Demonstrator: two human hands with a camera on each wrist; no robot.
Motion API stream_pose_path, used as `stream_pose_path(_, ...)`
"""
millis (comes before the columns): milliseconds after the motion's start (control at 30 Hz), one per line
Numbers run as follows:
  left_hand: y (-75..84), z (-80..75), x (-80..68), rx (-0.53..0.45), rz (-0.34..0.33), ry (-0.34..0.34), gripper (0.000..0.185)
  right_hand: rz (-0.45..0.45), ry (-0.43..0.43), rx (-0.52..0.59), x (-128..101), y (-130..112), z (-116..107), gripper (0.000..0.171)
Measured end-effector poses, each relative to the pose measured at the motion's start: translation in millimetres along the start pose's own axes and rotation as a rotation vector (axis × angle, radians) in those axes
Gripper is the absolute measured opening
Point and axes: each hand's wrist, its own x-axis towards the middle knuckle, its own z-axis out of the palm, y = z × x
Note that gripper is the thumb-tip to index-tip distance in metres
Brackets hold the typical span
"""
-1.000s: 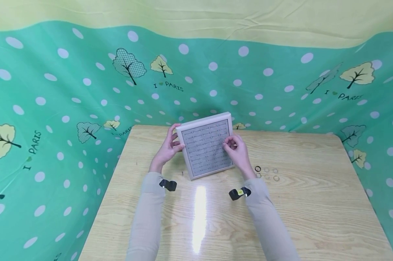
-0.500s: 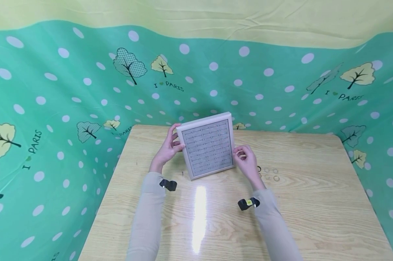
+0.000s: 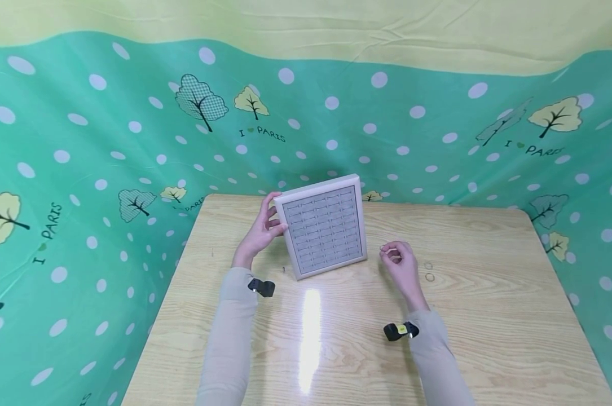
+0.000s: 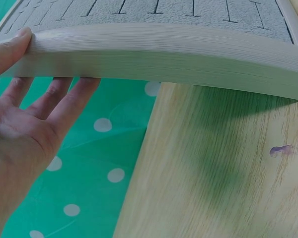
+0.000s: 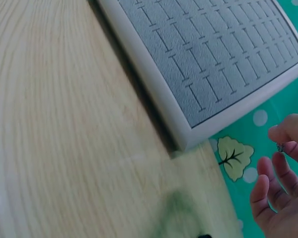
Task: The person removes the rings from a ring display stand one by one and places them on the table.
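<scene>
A jewelry display tray with a grey slotted pad and a pale frame stands tilted up on the table. My left hand grips its left side, thumb on the front; in the left wrist view, the fingers reach the frame's outer side. The slots in the pad look bare. Right of the tray, apart from it, my right hand pinches a small silvery ring between thumb and finger, mostly covered by the fingertips. Two thin rings lie on the table beyond that hand.
The wooden table runs up to a green dotted curtain behind and at the sides. A small dark purplish mark or bit is on the table near the tray's lower left corner.
My right hand has drawn away from the pad's right part, moving right and toward me, and now covers the left rings on the table. The left hand and tray have stayed still.
</scene>
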Motion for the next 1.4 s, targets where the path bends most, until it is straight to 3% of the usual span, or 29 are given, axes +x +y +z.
stream_pose_path(467, -1.9, -0.5, 0.7, 0.001, 0.007, -0.003, 0.082, 0.112, 0.015, -0.108, -26.1, 28.1, -21.9, 0.012)
stream_pose_path(967, -2.3, -1.0, 0.7, -0.003, -0.014, -0.005, 0.082, 0.108, 0.118, -0.155, -45.8, 64.1, -30.2, 0.011)
stream_pose_path(1400, -0.9, -0.6, 1.3, -0.001, -0.02, 0.001, 0.082, 0.117, 0.065, -0.246, -49.2, 67.0, -31.8, 0.009)
